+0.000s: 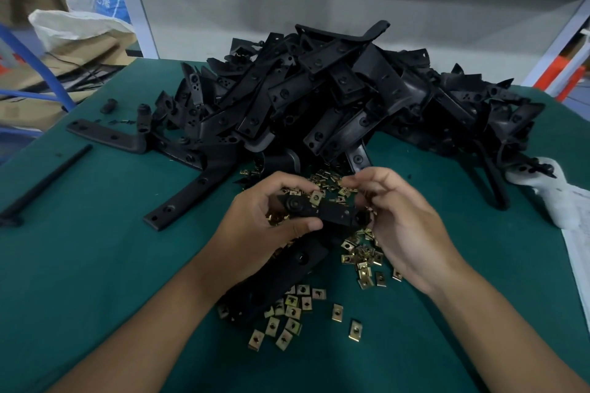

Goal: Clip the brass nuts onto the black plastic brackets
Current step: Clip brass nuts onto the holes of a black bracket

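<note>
- The left hand is curled round a black plastic bracket, thumb along its near edge and fingers over the far side, holding it level just above the counter.
- The right hand meets the bracket's other end; its thumb and forefinger are drawn together near that end, the other fingers loosely bent. It may be pinching a nut there, but the fingers hide the spot and I can't tell.
- One brass nut sits on the bracket's upper edge close to the left fingertips, seemingly already clipped on.
- Under and around the hands lies a scatter of loose brass nuts, spread toward the person and thicker beneath the held bracket.
- A second long bracket lies flat on the counter beneath the left wrist, among the nuts.
- Beyond the hands rises a big heap of black brackets, tangled, with a few strays lying flat off to the left.
- A white cloth lies at the right edge of the counter; cardboard boxes and a white sack stand past the far left corner.
- By my reckoning the job is barely begun: one bracket in hand, a heap waiting, and plenty of nuts unclipped.
</note>
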